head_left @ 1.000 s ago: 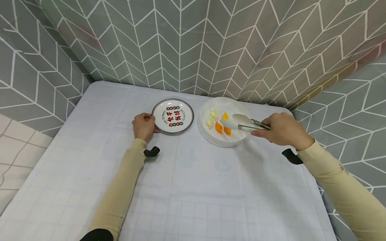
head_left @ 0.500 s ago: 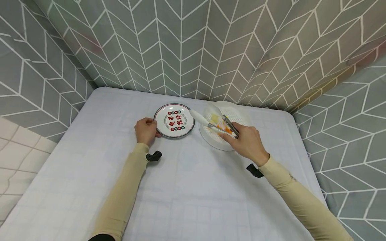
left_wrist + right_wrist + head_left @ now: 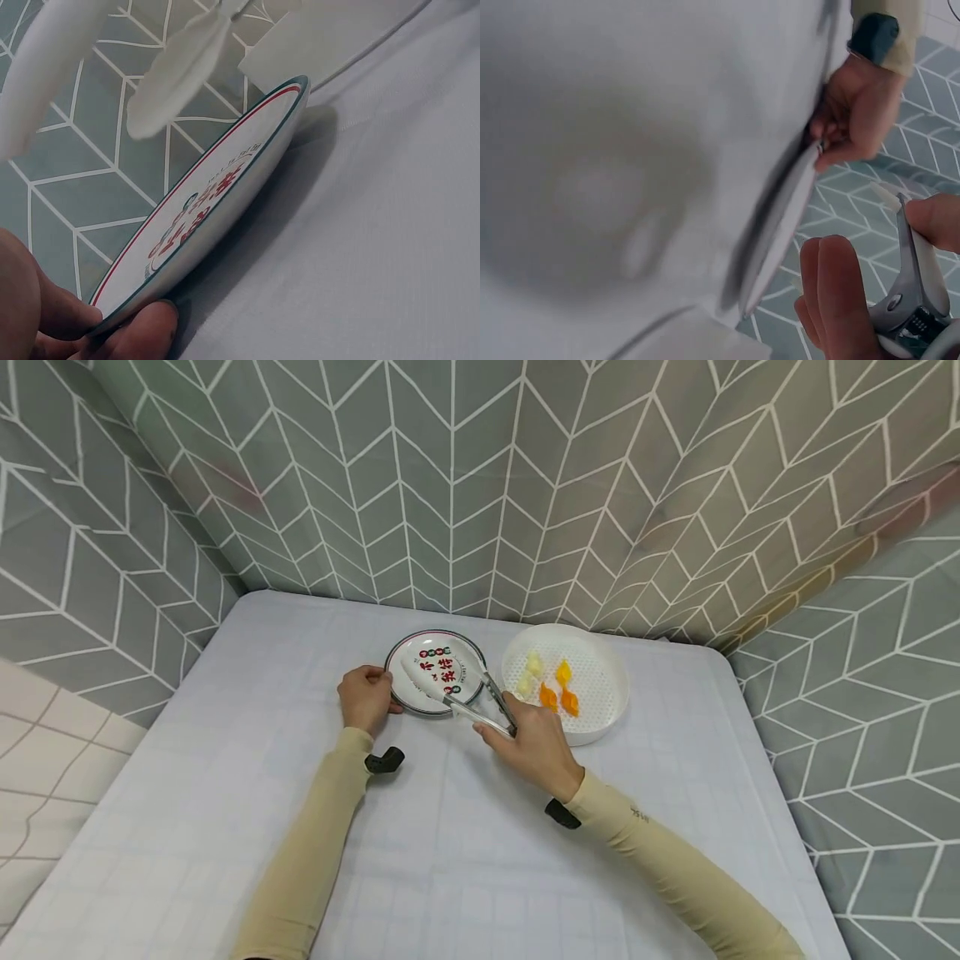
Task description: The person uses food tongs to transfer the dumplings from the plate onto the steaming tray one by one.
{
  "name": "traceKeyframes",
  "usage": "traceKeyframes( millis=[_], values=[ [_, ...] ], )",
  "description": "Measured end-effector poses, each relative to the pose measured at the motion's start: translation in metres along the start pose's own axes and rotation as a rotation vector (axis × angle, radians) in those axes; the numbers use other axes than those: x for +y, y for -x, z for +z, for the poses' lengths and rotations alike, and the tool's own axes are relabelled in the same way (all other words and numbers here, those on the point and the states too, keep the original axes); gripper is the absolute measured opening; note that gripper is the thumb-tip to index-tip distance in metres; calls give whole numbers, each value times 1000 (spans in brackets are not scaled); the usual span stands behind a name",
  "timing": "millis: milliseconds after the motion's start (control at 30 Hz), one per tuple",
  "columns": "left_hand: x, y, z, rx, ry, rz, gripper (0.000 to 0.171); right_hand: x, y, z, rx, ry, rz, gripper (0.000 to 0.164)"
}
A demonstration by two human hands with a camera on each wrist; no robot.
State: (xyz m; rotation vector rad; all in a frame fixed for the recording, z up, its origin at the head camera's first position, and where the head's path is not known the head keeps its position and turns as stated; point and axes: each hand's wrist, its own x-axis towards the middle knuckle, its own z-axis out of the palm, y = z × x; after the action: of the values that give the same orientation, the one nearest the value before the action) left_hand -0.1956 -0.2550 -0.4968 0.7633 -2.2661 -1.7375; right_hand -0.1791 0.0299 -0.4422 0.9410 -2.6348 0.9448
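My left hand [image 3: 366, 700] pinches the left rim of a small white plate [image 3: 467, 667] with red characters and a dark-and-red edge. In the left wrist view, the thumb lies on the plate's rim [image 3: 120, 289] and a finger is under it. My right hand [image 3: 536, 745] holds metal tongs [image 3: 477, 715] with white heads, reaching over the plate. The heads stand apart, and no piece shows between them in the left wrist view. Right of the plate is a round white basket [image 3: 606, 681] holding pale yellow pieces [image 3: 529, 672], a yellow piece [image 3: 563, 674] and orange pieces [image 3: 570, 702].
A white cloth [image 3: 450, 860] covers the table. Grey curtains [image 3: 420, 485] with a white zigzag pattern hang along the back and both sides. Pale floor tiles [image 3: 60, 735] show at the left.
My right hand has swung the tongs leftward from above the basket to above the plate. The left hand keeps its grip on the plate's rim. The basket's pieces look unchanged.
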Motion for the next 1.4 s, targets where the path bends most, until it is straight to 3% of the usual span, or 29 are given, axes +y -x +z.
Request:
traceKeyframes(
  millis=[233,633,800,1067,1400],
  values=[
    [-1,0,-1,7,-15,4,34,-2,-2,20,-11,22,-29,39],
    [-1,1,1,12,-13,7,31,5,-2,38,-26,89,24,39],
    [-1,0,0,14,0,10,30,2,-1,41,1,130,6,43],
    [-1,0,1,8,-16,0,31,0,0,44,33,291,29,47],
    [-1,-2,1,21,-5,24,30,0,1,46,23,356,49,51]
  ],
)
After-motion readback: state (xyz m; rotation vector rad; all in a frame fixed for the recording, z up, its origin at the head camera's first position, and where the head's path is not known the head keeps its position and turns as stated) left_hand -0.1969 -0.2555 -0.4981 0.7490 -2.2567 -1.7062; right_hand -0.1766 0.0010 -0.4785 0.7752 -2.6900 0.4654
